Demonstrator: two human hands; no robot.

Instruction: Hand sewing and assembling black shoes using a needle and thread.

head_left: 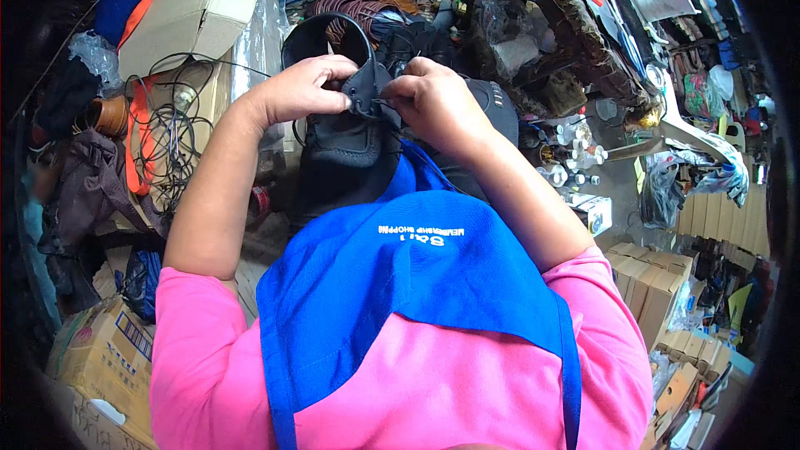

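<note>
On the near side of the fingers, a blue apron (342, 308) is covering the person's front. Just beneath and beyond the fingers, a black shoe (343, 143) is lying with its toe toward the body. The left hand (298, 90) is pinching its flap (362, 88) between thumb and fingers. Just beside, the right hand (440, 104) is bringing bunched fingertips together, apparently on a thin lace (382, 102). Lacing seems to be the step in hand; the next move is probably calling for a steady flap and a fine pull.
</note>
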